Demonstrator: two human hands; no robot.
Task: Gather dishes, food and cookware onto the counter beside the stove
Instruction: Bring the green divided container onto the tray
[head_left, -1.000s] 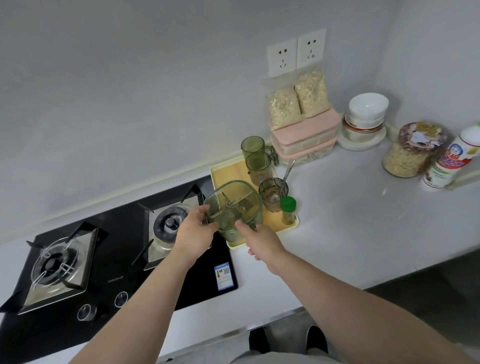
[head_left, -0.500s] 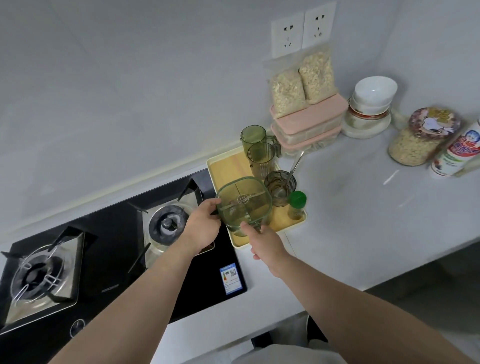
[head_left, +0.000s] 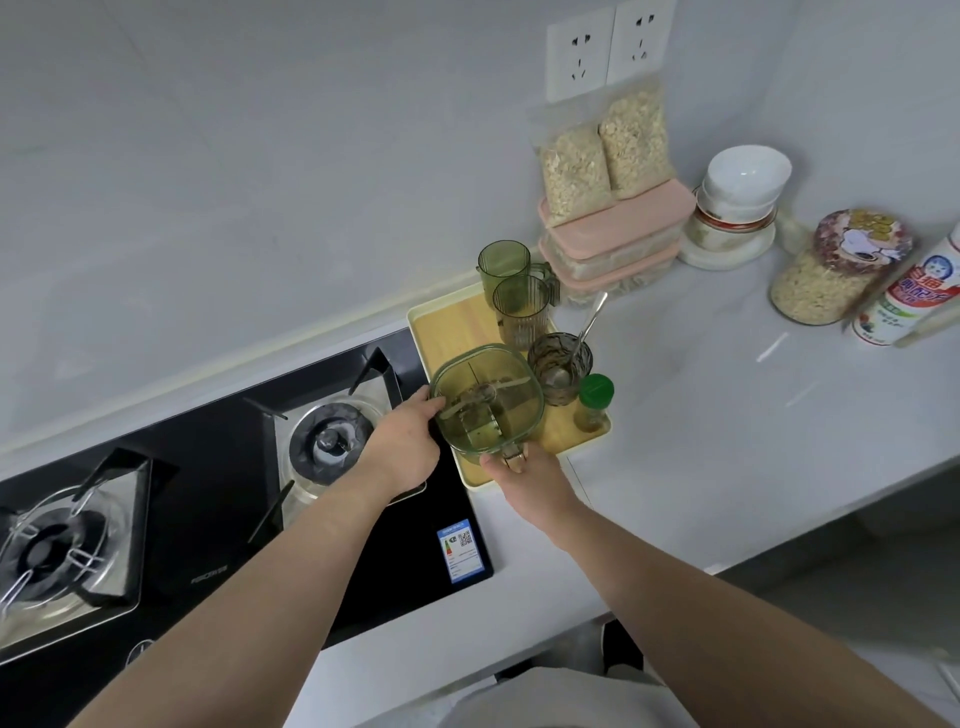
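Jug work in the head view: a clear green jug (head_left: 488, 410) stands upright between both hands, mouth up toward the camera, long axis vertical, handle on the side nearest the person. The left hand (head_left: 405, 449) curls round the wall facing the stove (head_left: 208, 467). The right hand (head_left: 527, 480) grips the handle from the near side, its fingertips tucked out of sight. The jug is over the near end of a wooden tray (head_left: 452, 322), but its base is hidden, so whether it is resting or lifted cannot be told. Inside are a crossed divider and some dark bits, hard to make out. Just beyond the grip stand a glass (head_left: 545, 358) holding a spoon (head_left: 592, 317), a green-capped bottle (head_left: 595, 397) and two green cups (head_left: 519, 312). Well beyond, to the right, are pink-lidded boxes (head_left: 623, 223) bearing two bags of oats (head_left: 634, 140), stacked bowls (head_left: 745, 176) and an oat jar (head_left: 831, 280) — a white bottle (head_left: 906, 296) is cut by the frame edge.
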